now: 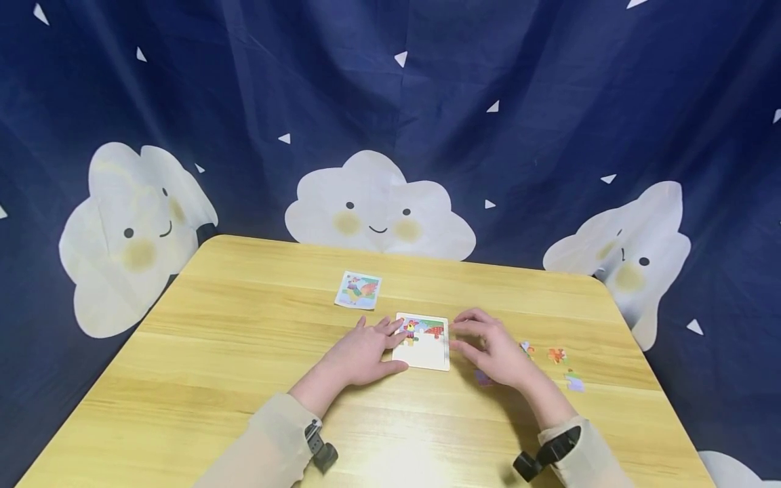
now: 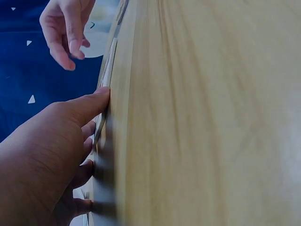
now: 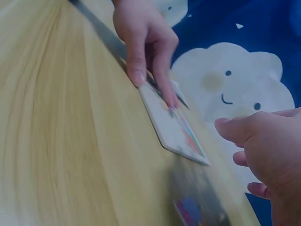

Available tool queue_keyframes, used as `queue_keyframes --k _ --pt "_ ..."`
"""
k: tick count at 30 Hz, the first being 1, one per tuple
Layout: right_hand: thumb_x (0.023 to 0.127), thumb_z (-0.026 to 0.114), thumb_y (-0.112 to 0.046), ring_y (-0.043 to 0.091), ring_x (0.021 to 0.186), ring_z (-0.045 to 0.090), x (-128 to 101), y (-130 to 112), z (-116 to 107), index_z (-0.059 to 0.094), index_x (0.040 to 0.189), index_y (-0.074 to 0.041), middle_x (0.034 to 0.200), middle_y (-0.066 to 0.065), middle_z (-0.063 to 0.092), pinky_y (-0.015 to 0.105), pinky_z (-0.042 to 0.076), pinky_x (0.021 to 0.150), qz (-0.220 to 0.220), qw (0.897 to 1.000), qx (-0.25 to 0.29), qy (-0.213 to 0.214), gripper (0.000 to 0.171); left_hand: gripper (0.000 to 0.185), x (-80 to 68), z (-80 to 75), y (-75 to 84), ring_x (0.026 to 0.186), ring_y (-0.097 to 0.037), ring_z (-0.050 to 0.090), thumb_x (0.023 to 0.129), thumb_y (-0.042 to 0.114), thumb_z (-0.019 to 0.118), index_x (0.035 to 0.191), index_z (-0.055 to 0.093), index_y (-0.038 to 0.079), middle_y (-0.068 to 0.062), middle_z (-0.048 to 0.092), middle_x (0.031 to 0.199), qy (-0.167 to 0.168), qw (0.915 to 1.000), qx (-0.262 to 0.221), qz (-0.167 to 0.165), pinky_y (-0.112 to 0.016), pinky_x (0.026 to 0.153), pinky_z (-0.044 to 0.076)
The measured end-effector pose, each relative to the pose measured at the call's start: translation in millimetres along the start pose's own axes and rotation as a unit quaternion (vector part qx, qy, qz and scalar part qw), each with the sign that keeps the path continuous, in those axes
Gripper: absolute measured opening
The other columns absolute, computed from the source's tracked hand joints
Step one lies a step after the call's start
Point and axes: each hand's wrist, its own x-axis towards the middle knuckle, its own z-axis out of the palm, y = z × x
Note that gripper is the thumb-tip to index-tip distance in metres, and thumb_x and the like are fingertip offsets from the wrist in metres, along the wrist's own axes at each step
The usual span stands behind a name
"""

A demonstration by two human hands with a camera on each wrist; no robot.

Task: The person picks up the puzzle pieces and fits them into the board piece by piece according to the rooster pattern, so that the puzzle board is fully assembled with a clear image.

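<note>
On the puzzle board (image 1: 427,356), left hand (image 1: 360,356) flat, fingers straight; beside its edge, right hand (image 1: 494,349) relaxed, holding nothing.

Left hand (image 2: 42,160) flat on wooden table (image 2: 202,117), thumb against puzzle board (image 2: 107,70) edge; right hand (image 2: 66,28) hovers beyond.

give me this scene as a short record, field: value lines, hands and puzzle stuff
left hand: flat on the table, fingertips on the puzzle board's left edge
right hand: fingers loosely curled, beside the board's right edge, holding nothing visible
puzzle board: white tray, a few pieces fitted along the top
loose pieces: scattered to the right of the right hand
picture card: lies behind the board
table: light wood
</note>
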Motion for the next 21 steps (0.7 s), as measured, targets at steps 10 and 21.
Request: queue_keyframes --k 10,21 --pt "0.095 0.082 -0.013 0.025 0.116 0.062 -24 20 -29 0.073 0.130 -0.001 0.128 0.003 0.064 0.053 0.045 0.096 0.018 0.999 -0.048 0.005 0.038 0.072 0.9 2.0 0.4 0.156 -0.030 0.031 0.103 0.063 0.055 0.160 0.050 0.018 -0.002 0.035 0.168 0.000 0.9999 0.010 0.003 -0.067 0.122 0.022" --pt "0.096 0.081 -0.019 0.026 0.107 0.063 -54 44 -56 0.066 0.139 -0.001 0.134 0.008 0.061 0.048 0.049 0.087 0.083 0.993 -0.076 -0.030 0.048 0.073 -0.4 2.6 0.6 0.156 -0.032 0.030 0.105 0.063 0.053 0.160 0.049 0.016 -0.004 0.034 0.169 0.001 0.9999 0.010 0.010 -0.069 0.121 0.021"
